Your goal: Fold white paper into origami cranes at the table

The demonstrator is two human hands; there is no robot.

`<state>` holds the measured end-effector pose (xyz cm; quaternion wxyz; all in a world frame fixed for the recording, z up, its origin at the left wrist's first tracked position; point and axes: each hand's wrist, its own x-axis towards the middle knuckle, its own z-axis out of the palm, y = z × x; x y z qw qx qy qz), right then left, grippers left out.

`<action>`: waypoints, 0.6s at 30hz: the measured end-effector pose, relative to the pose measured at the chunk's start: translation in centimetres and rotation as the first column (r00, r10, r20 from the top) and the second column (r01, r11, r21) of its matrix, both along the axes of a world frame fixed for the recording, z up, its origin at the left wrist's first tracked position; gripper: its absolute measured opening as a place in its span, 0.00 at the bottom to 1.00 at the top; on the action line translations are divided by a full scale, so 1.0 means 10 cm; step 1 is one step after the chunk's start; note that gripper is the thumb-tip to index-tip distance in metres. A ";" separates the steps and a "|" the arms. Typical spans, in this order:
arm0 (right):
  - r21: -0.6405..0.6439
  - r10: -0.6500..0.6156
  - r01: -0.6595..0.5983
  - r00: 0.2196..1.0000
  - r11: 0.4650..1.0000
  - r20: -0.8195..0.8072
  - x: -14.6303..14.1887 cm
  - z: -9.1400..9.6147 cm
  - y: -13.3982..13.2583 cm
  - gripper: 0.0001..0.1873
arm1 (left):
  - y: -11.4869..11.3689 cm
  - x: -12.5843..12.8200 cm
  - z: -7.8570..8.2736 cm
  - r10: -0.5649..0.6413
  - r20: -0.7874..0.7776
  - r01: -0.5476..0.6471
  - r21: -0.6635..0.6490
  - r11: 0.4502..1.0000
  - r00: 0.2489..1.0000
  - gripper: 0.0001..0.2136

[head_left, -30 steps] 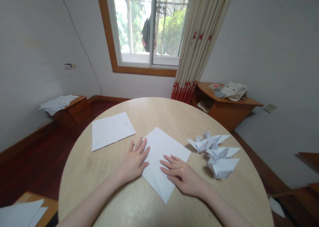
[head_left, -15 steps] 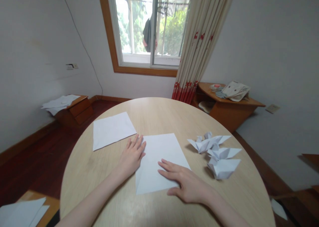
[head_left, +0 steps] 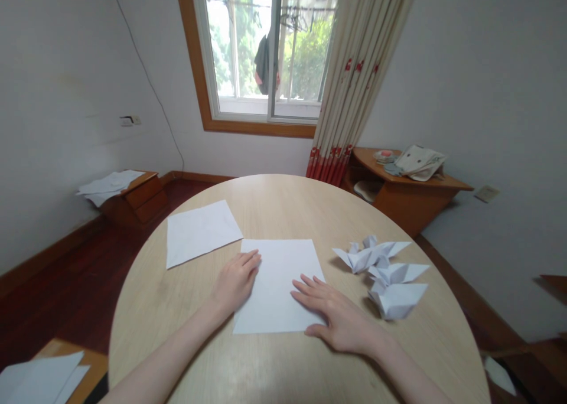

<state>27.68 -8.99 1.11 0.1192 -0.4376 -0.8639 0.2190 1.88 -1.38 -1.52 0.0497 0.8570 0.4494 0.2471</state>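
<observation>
Sheet of paper point(head_left: 278, 283) flat on round table point(head_left: 283, 200), long axis pointing away from the person; left hand point(head_left: 234, 281) on its left edge, right hand point(head_left: 337, 316) on its near right corner, both spread flat, grasping nothing.

Round pale-wood table point(head_left: 283, 203). White sheet point(head_left: 279, 274) lies flat, pressed under left hand point(head_left: 234, 280) and right hand point(head_left: 336, 318). Second sheet point(head_left: 201, 231) beyond left hand. Folded paper figures point(head_left: 385, 274) near, right of right hand.

- Sheet point(head_left: 277, 274): left edge under left hand point(head_left: 234, 281), near-right corner under right hand point(head_left: 339, 318).
- Papers point(head_left: 42, 377) bottom-left: cut by frame edge.
- Clutter point(head_left: 384, 156) on shelf point(head_left: 425, 183): too small to identify.
</observation>
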 end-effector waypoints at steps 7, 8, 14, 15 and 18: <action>0.012 -0.007 0.006 0.998 1.000 0.057 -0.04 0.08 -0.03 0.27 | -0.32 0.14 0.20 -0.229 -0.028 0.221 -0.169 0.960 0.973 0.16; 0.020 -0.009 0.008 0.998 1.000 0.057 -0.04 0.08 -0.04 0.26 | -0.36 0.15 0.23 -0.247 -0.070 0.229 -0.194 0.954 0.967 0.18; 0.081 -0.009 0.009 1.000 0.997 0.010 -0.03 0.06 -0.05 0.21 | -0.53 0.24 0.32 -0.278 -0.262 0.216 -0.243 0.946 0.924 0.30; 0.087 -0.011 0.011 1.000 0.996 0.004 -0.03 0.05 -0.05 0.20 | -0.55 0.25 0.31 -0.283 -0.293 0.216 -0.241 0.946 0.913 0.31; 0.103 -0.023 0.023 1.000 0.994 -0.003 -0.03 0.02 -0.05 0.19 | -0.59 0.28 0.28 -0.300 -0.375 0.224 -0.233 0.946 0.877 0.28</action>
